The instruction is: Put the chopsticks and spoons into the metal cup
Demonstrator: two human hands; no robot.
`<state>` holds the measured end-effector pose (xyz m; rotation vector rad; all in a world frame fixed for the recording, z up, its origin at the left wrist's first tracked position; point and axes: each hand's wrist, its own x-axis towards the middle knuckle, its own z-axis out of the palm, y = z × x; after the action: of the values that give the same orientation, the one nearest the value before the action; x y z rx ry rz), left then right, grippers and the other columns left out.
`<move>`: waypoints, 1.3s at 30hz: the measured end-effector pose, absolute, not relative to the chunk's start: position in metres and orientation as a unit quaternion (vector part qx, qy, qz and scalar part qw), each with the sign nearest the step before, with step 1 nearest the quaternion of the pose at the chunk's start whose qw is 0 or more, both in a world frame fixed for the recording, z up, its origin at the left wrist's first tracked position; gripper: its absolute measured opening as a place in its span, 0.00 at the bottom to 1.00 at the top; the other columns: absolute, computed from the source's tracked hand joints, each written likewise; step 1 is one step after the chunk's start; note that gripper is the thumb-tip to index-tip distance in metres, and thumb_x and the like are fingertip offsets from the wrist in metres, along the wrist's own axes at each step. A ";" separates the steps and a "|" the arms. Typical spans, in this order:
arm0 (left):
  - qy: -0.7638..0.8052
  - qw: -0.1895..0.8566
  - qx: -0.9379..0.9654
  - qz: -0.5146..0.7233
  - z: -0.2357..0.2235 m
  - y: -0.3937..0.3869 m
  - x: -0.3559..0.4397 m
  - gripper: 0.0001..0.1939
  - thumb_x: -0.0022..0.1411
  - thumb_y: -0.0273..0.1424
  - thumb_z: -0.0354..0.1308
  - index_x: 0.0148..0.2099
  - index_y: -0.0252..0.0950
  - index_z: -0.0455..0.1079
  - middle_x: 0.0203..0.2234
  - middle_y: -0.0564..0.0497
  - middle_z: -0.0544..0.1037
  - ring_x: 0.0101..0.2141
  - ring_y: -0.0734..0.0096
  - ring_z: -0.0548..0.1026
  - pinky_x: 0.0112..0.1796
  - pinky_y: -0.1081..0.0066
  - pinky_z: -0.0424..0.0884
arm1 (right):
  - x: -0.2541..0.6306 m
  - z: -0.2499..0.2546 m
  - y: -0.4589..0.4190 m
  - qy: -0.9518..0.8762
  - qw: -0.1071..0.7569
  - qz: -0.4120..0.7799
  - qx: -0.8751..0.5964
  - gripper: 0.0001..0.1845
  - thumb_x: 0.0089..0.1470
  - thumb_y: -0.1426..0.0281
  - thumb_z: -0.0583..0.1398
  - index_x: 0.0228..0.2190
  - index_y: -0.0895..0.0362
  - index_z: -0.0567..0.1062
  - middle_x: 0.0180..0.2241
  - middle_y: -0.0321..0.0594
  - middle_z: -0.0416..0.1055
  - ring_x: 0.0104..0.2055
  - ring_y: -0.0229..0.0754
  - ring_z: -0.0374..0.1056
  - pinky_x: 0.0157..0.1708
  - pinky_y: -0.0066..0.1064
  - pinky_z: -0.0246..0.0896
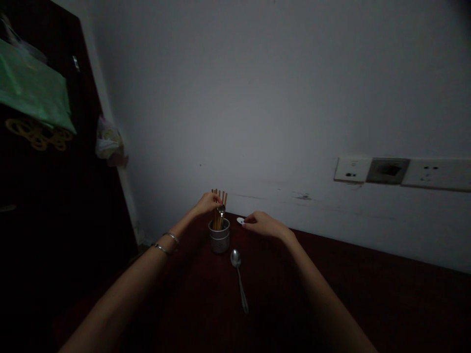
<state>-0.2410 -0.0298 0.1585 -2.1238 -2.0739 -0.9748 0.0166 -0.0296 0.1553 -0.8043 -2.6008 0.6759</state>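
Note:
A grey metal holder [220,241] stands on the dark red table near the wall, with several wooden chopsticks [225,197] upright in it. My left hand [208,203] is closed at the chopsticks, pinching a small shiny metal spoon [221,211] above the holder's mouth; its lower part is hard to make out. To the right, my right hand [264,223] has its fingers closed on a small white oval piece with a blue mark [240,220], just over the table; its kind is unclear. Between my forearms a larger metal spoon [239,274] lies bowl toward the holder.
A pale wall [257,122] rises behind the dark red table [294,284]. Socket plates [352,169] are on the wall at right. A green bag [35,86] hangs on the dark door at left, with a plastic bag [108,139] by its frame.

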 end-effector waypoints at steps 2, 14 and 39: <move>-0.663 -0.005 -0.680 -0.314 0.163 -0.033 -0.239 0.05 0.45 0.28 0.58 0.24 0.32 0.74 0.13 0.55 0.67 0.19 0.77 0.62 0.22 0.76 0.54 | 0.017 0.156 -0.030 -0.913 0.165 0.237 -0.287 0.17 0.48 0.64 0.55 0.34 0.61 0.77 0.31 0.44 0.75 0.34 0.42 0.68 0.33 0.28 0.58; -0.644 0.007 -0.673 -0.362 0.177 -0.050 -0.229 0.05 0.45 0.27 0.58 0.25 0.31 0.73 0.14 0.57 0.66 0.18 0.80 0.60 0.21 0.78 0.52 | 0.016 0.146 -0.024 -0.915 0.147 0.223 -0.303 0.16 0.48 0.66 0.54 0.33 0.62 0.77 0.28 0.43 0.74 0.31 0.40 0.68 0.29 0.26 0.57; -0.505 0.044 -0.684 -0.525 0.274 -0.094 -0.166 0.09 0.47 0.34 0.61 0.28 0.31 0.72 0.11 0.60 0.57 0.15 0.84 0.51 0.19 0.76 0.45 | 0.004 0.158 -0.046 -0.742 0.351 0.555 -0.139 0.23 0.51 0.66 0.56 0.48 0.61 0.66 0.32 0.44 0.74 0.29 0.35 0.70 0.23 0.24 0.63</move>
<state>-0.1665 -0.0942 0.2736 -2.0907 -1.5435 -1.6033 0.0035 -0.0459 0.1579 -0.3588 -1.9198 1.4360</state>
